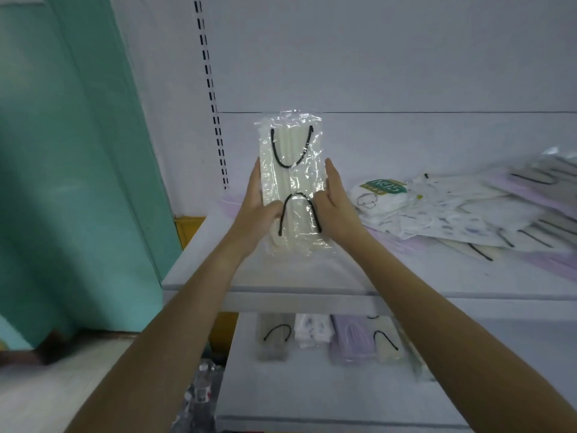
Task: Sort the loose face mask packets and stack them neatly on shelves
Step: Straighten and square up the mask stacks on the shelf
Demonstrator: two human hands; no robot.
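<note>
**A:** White shop shelving with a slotted upright, and a teal wall to its left. Where is the packet?

**B:** It is held on end above the left part of the upper shelf. I can't tell whether its bottom edge touches. The packet is a clear bag of cream masks with black ear loops.

**A:** And the hands?

**B:** Both grip it. The left hand holds the left edge and the right hand holds the right. Fingers lie along the sides, and the thumbs press across the front beside the lower loop.

**A:** What else is there?

**B:** A loose pile sprawls over the right of that shelf, with an N95 packet at its left end. On the lower shelf there is a row of sorted stacks: grey, printed white, lilac, then cream.

**A:** So what could go wrong?

**B:** The film looks slack and slick. With only an edge grip, the bag could slide out on the way down. The masks inside could also fan apart, and then it wouldn't sit square.

**A:** And the sorting itself?

**B:** The cream stack sits tight against the lilac one and is partly hidden by the right forearm, so the packet could easily land on the wrong stack or straddle both. Going in low under the upper shelf, a wrist could also nudge the row crooked. The right arm passes near the pile, and a brush there could drag packets toward the shelf's front edge.
</note>
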